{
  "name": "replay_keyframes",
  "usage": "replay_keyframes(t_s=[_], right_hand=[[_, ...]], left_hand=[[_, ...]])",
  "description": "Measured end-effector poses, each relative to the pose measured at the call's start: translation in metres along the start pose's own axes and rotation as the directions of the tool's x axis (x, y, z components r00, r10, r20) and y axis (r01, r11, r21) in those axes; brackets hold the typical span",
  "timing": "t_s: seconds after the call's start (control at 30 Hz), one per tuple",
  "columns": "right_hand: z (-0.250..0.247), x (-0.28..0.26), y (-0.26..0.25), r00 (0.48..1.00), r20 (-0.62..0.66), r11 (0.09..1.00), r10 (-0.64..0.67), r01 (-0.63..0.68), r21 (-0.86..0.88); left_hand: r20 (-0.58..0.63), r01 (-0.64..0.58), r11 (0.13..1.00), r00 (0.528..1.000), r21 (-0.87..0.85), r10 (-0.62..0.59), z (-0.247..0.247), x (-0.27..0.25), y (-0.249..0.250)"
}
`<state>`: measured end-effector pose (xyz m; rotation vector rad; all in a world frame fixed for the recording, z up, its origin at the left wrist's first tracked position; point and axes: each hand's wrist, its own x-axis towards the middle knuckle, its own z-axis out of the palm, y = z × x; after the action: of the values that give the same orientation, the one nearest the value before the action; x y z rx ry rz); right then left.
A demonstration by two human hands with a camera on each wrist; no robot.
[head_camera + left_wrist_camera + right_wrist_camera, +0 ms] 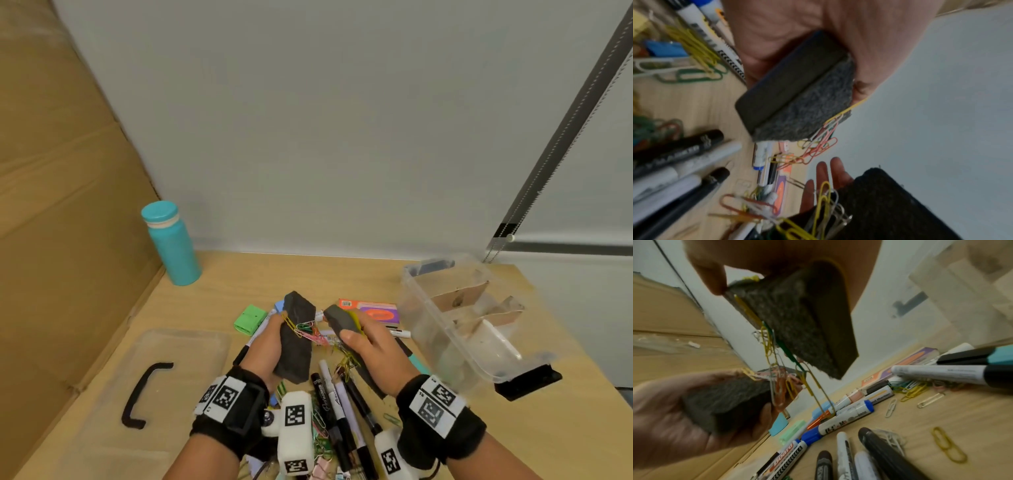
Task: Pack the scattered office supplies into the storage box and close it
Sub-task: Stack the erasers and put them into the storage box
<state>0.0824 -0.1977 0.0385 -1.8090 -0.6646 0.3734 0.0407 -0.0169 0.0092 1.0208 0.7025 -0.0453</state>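
My left hand (270,346) grips a dark grey felt eraser (296,339) lifted above the desk; it also shows as the left eraser (795,94) in the left wrist view. My right hand (368,342) grips a second grey eraser (340,320), seen as the right eraser (797,318) in the right wrist view. Coloured paper clips (308,330) cling in chains to both erasers and hang between them. Below lie markers (339,401) and loose clips (908,391). The clear storage box (455,318) stands open at the right, with cardboard dividers inside.
The clear lid (154,373) with a black handle lies on the desk at the left. A teal bottle (171,243) stands at the back left by a cardboard sheet (58,205). A green sticky pad (250,318) and an orange and purple packet (373,310) lie behind the hands.
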Motion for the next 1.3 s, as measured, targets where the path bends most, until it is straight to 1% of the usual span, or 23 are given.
replay_keyframes(t_s=[0.03,0.13,0.2,0.23,0.33,0.4,0.47,0.53,0.63,0.7,0.77,0.83,0.9,1.0,1.13,1.2,1.3], right_hand=[[0.002,-0.001,-0.004,0.999,0.011,0.999,-0.037,0.037,-0.002],[0.007,0.003,-0.002,0.994,0.062,0.995,-0.092,0.094,-0.032],[0.012,0.004,0.001,0.987,0.095,0.988,-0.131,0.138,-0.067],[0.012,0.004,0.003,0.983,0.104,0.983,-0.151,0.16,-0.087],[0.007,0.001,0.009,0.977,0.108,0.969,-0.186,0.2,-0.142],[0.002,-0.002,0.015,0.978,0.132,0.964,-0.164,0.187,-0.188],[-0.003,-0.004,0.022,0.985,0.141,0.97,-0.103,0.131,-0.207],[-0.005,-0.007,0.026,0.992,0.112,0.982,-0.052,0.072,-0.177],[-0.011,-0.009,0.027,0.999,0.033,0.998,-0.01,0.012,-0.065],[-0.013,-0.008,0.023,1.0,-0.001,1.0,-0.012,0.012,-0.021],[-0.012,-0.006,0.016,0.995,0.021,0.995,-0.093,0.093,-0.023],[-0.006,-0.003,0.006,0.977,0.068,0.977,-0.203,0.207,-0.053],[0.001,0.002,-0.001,0.958,0.114,0.958,-0.262,0.273,-0.09],[0.008,0.01,-0.004,0.95,0.171,0.934,-0.26,0.292,-0.206],[0.007,0.009,0.004,0.944,0.213,0.901,-0.251,0.308,-0.306],[0.003,0.006,0.008,0.938,0.235,0.876,-0.256,0.328,-0.354],[-0.003,0.001,0.019,0.939,0.279,0.84,-0.201,0.311,-0.444]], left_hand=[[-0.006,0.0,0.999,1.0,-0.032,0.0,0.003,0.001,0.001],[-0.001,0.012,0.996,1.0,-0.09,-0.012,0.009,0.002,0.003],[0.06,0.025,0.996,0.998,-0.091,-0.019,0.01,0.001,0.003],[0.068,0.026,0.996,0.997,-0.089,-0.02,0.01,0.002,0.004],[0.039,0.015,0.996,0.999,-0.093,-0.011,0.007,0.0,0.009],[0.034,-0.002,0.995,0.999,-0.105,0.005,0.004,-0.001,0.012],[0.039,0.005,0.992,0.999,-0.126,-0.001,0.002,-0.006,0.016],[0.075,0.016,0.991,0.997,-0.136,-0.006,0.0,-0.01,0.018],[0.105,0.034,0.989,0.994,-0.144,-0.019,-0.004,-0.011,0.016],[0.103,0.029,0.99,0.995,-0.139,-0.015,-0.003,-0.015,0.015],[0.119,0.024,0.991,0.993,-0.13,-0.009,-0.001,-0.015,0.013],[0.148,0.035,0.994,0.989,-0.1,-0.02,0.003,-0.016,0.01],[0.197,0.056,0.996,0.979,-0.067,-0.042,0.008,-0.018,0.009],[0.247,0.082,0.995,0.967,-0.054,-0.066,0.013,-0.02,0.011],[0.258,0.067,0.996,0.965,-0.062,-0.049,0.009,-0.018,0.013],[0.242,0.047,0.996,0.97,-0.075,-0.028,0.006,-0.017,0.014],[0.2,0.004,0.992,0.98,-0.127,0.022,-0.001,-0.015,0.017]])
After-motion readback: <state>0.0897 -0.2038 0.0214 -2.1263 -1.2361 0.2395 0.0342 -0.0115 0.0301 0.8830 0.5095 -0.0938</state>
